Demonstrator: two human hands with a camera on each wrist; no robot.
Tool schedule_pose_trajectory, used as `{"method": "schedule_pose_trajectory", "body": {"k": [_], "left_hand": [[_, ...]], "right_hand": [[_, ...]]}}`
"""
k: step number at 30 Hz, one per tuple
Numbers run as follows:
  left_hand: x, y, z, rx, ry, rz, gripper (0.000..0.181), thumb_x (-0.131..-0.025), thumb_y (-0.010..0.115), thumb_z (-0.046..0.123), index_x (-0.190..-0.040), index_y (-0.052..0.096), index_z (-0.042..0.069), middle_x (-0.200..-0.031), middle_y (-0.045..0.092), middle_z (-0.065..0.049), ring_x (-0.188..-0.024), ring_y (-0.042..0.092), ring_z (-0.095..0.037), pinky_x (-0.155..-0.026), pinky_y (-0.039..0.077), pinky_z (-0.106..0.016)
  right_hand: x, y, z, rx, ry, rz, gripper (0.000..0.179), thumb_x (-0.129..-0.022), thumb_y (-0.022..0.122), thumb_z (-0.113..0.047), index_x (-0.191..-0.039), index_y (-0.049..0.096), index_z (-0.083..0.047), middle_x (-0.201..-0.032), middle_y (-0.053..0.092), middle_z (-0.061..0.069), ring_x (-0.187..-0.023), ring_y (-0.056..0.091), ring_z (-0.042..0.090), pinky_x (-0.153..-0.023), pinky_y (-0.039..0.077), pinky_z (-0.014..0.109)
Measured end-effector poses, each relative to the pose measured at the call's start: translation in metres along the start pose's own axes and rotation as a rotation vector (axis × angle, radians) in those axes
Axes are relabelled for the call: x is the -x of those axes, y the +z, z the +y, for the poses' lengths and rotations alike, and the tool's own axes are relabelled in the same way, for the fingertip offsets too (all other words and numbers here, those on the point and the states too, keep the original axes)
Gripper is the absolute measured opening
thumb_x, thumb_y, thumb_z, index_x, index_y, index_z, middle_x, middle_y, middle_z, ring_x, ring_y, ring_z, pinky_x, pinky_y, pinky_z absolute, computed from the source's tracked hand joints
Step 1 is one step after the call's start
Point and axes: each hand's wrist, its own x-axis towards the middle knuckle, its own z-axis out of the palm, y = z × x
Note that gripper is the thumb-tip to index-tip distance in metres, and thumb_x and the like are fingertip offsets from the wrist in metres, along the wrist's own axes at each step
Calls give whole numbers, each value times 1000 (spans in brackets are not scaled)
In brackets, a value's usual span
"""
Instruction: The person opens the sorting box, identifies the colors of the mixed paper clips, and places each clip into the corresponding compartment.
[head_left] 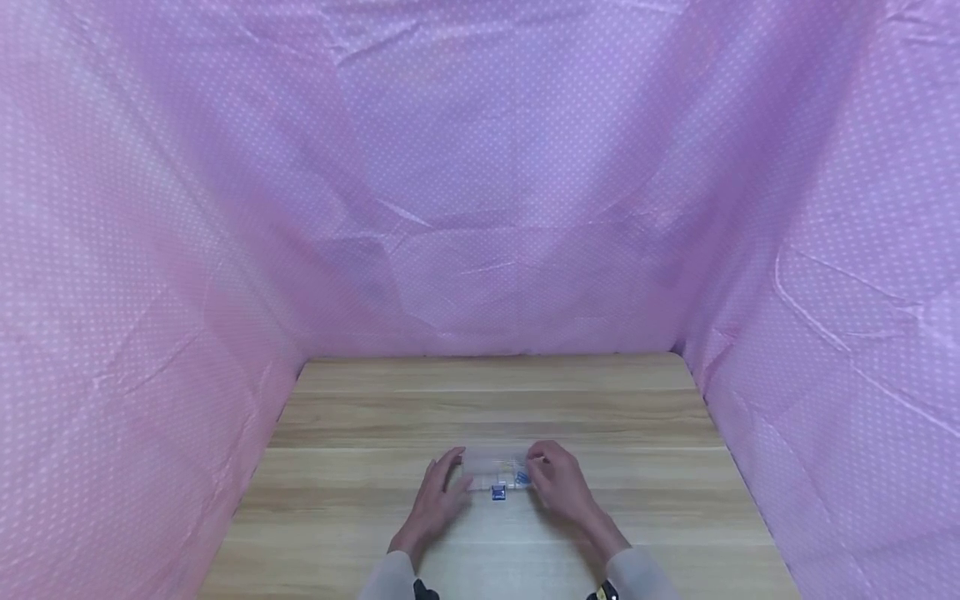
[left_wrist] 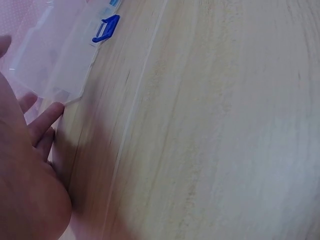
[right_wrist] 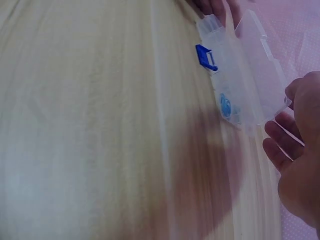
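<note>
A translucent plastic storage box [head_left: 491,463] lies on the table between my two hands, its lid [right_wrist: 265,75] raised at a tilt. On its near long side sits a blue latch [head_left: 498,492]. My right hand [head_left: 558,483] pinches the lid at its right end corner, the other fingers curled below. My left hand [head_left: 438,500] is at the opposite end, fingers [left_wrist: 47,120] extended, one fingertip right at the box's corner. Through the plastic show small blue looped pieces [right_wrist: 225,106] in the right end.
The wood-grain table [head_left: 360,417] runs out on every side of the box. Pink dotted cloth [head_left: 480,275] hangs behind it and along both sides. Dark bands [head_left: 424,590] show at the sleeves.
</note>
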Motion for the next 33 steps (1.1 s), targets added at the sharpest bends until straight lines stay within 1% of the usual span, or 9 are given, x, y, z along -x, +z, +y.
{"method": "schedule_pose_trajectory", "body": {"k": [2, 5, 9, 14, 20, 23, 27, 31, 33], "left_hand": [[0, 1, 0, 9, -10, 6, 59, -115, 55, 53, -169, 50, 27, -166, 61, -12, -171, 37, -43, -148, 7, -69], [0, 3, -3, 0, -18, 15, 59, -116, 53, 56, -168, 51, 28, -166, 62, -11, -170, 39, -42, -148, 8, -67], [0, 3, -4, -30, 3, 14, 59, -114, 60, 52, -167, 52, 27, -166, 62, -10, -169, 41, -41, -149, 10, -64], [1, 2, -1, -50, 25, 6, 60, -112, 66, 45, -167, 53, 26, -169, 59, -11, -170, 39, -41, -149, 11, -63], [1, 1, 0, -70, 18, 0, 60, -109, 70, 42, -166, 54, 29, -176, 53, -9, -173, 35, -40, -149, 11, -65], [0, 1, -1, -89, 31, -2, 61, -108, 71, 40, -165, 55, 29, -177, 52, -11, -172, 35, -43, -147, 12, -68], [0, 2, -2, -109, 56, -2, 61, -108, 72, 40, -165, 56, 27, -175, 53, -13, -171, 36, -45, -147, 13, -69], [-1, 1, -3, -108, 59, -4, 62, -107, 72, 41, -165, 56, 26, -175, 54, -13, -171, 36, -45, -147, 13, -68], [-1, 1, -3, -107, 61, -4, 62, -107, 73, 41, -165, 56, 26, -175, 54, -14, -171, 36, -46, -147, 14, -69]], "right_hand": [[3, 0, 1, 25, -31, -9, 12, -105, 74, -6, -117, 77, -6, -125, 79, 5, -124, 76, 28, -114, 66, 52], [8, 1, 4, 65, -63, -17, 13, -103, 75, -5, -115, 78, -6, -128, 78, 6, -127, 75, 30, -116, 65, 54], [15, 4, 5, 116, -60, -27, 15, -102, 76, -8, -117, 79, -7, -135, 75, 6, -132, 72, 29, -119, 62, 56], [19, 8, 5, 183, -63, -27, 17, -100, 81, -9, -117, 79, -8, -139, 72, 5, -138, 68, 29, -124, 59, 55], [21, 12, 6, 256, -102, -21, 19, -99, 83, -8, -118, 80, -8, -136, 71, 4, -134, 68, 26, -121, 61, 51], [21, 13, 8, 267, -96, -34, 19, -101, 82, -10, -120, 80, -8, -138, 71, 4, -136, 67, 25, -122, 60, 50], [20, 14, 8, 253, -85, -43, 19, -102, 82, -11, -120, 80, -8, -139, 71, 6, -138, 65, 26, -124, 58, 52], [20, 18, 7, 273, -143, -3, 20, -97, 84, -11, -116, 81, -9, -143, 70, 11, -138, 65, 31, -123, 56, 57], [19, 21, 8, 307, -211, 25, 27, -92, 87, -14, -117, 80, -9, -145, 70, 14, -140, 64, 35, -124, 55, 60]]}}
